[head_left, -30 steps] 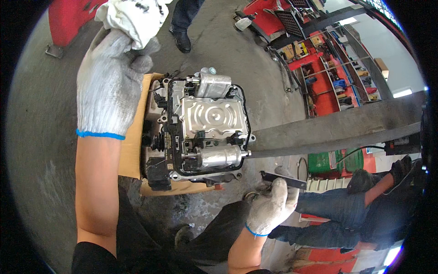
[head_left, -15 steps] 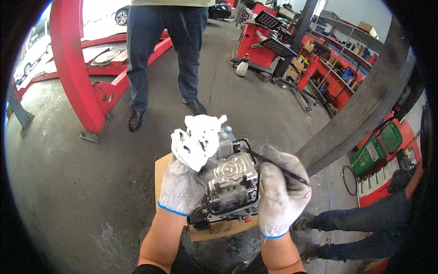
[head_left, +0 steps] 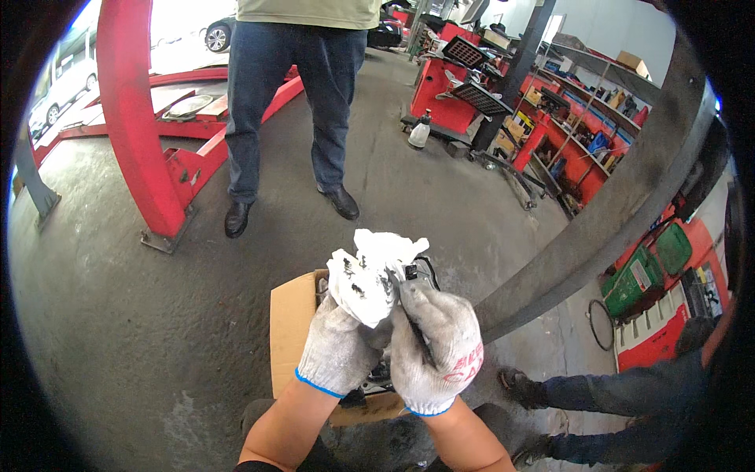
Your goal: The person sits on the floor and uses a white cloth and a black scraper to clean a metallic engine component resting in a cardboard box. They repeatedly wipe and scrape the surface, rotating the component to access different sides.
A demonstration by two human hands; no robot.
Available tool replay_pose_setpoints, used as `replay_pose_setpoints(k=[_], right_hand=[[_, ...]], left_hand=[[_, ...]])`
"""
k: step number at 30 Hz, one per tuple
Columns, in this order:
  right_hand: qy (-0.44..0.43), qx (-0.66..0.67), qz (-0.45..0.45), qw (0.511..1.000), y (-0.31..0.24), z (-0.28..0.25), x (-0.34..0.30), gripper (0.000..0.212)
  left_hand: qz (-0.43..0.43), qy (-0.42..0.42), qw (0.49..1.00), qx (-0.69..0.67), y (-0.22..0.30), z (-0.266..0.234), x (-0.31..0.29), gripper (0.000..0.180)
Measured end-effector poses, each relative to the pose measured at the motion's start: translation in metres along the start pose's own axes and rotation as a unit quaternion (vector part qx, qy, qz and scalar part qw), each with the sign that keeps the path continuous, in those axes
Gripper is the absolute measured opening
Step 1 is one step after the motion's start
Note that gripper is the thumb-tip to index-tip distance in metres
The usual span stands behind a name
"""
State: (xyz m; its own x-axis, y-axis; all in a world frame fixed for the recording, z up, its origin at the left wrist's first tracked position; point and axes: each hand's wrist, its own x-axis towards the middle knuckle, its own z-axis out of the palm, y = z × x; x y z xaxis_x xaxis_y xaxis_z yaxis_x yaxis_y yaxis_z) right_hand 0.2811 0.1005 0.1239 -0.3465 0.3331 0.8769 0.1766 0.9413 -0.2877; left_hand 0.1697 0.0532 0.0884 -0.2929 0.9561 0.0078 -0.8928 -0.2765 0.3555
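My left hand (head_left: 340, 346), in a grey-white knit glove with a blue cuff edge, grips a crumpled white cloth or paper wipe (head_left: 363, 293) with black smears. Right beside it, my right hand (head_left: 440, 342), gloved the same way, is closed around a thin dark stick-like tool (head_left: 425, 346). The tool's front end is hidden where the fingers meet the wipe. Below and behind both hands is a metal mechanical unit with a black looped hose or cable (head_left: 429, 267); most of it is covered now. Cardboard (head_left: 291, 326) lies around and under the unit.
A person in jeans (head_left: 295, 102) stands facing me beyond the unit. Another person's legs (head_left: 613, 393) reach in at the right. A red lift post (head_left: 130, 118) rises at left, a grey post (head_left: 598, 197) at right. Farther back are a spray bottle (head_left: 420, 130) and shelves (head_left: 598, 102).
Both hands have come together above the unit, the right hand moving left with the tool to the wipe. The wipe has shifted right and nearer, and the unit is now mostly covered.
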Motion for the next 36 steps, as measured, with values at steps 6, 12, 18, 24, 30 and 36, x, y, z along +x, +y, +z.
replay_pose_setpoints(k=[6,12,18,24,30,36], right_hand=[[-0.042,-0.047,0.008,0.998,-0.021,0.001,-0.011,0.044],[-0.044,-0.031,0.014,0.998,-0.026,0.005,-0.021,0.043],[-0.057,-0.041,0.023,0.997,-0.027,0.002,-0.019,0.043],[-0.028,-0.046,0.037,0.998,-0.016,-0.001,-0.017,0.039],[-0.031,-0.068,0.024,0.997,0.000,-0.010,-0.007,0.038],[-0.063,-0.051,-0.030,0.996,0.006,-0.018,0.002,0.044]], left_hand=[[0.046,0.034,0.998,0.018,-0.001,-0.002,-0.003,0.047],[0.079,0.066,0.989,0.107,0.007,0.022,-0.007,0.046],[0.076,0.081,0.987,0.118,0.004,0.008,-0.003,0.046],[0.080,0.026,0.994,0.071,-0.007,-0.001,0.000,0.044],[0.073,-0.108,0.990,0.059,-0.007,-0.019,0.004,0.054],[0.067,-0.043,0.993,0.085,-0.004,-0.005,0.008,0.067]])
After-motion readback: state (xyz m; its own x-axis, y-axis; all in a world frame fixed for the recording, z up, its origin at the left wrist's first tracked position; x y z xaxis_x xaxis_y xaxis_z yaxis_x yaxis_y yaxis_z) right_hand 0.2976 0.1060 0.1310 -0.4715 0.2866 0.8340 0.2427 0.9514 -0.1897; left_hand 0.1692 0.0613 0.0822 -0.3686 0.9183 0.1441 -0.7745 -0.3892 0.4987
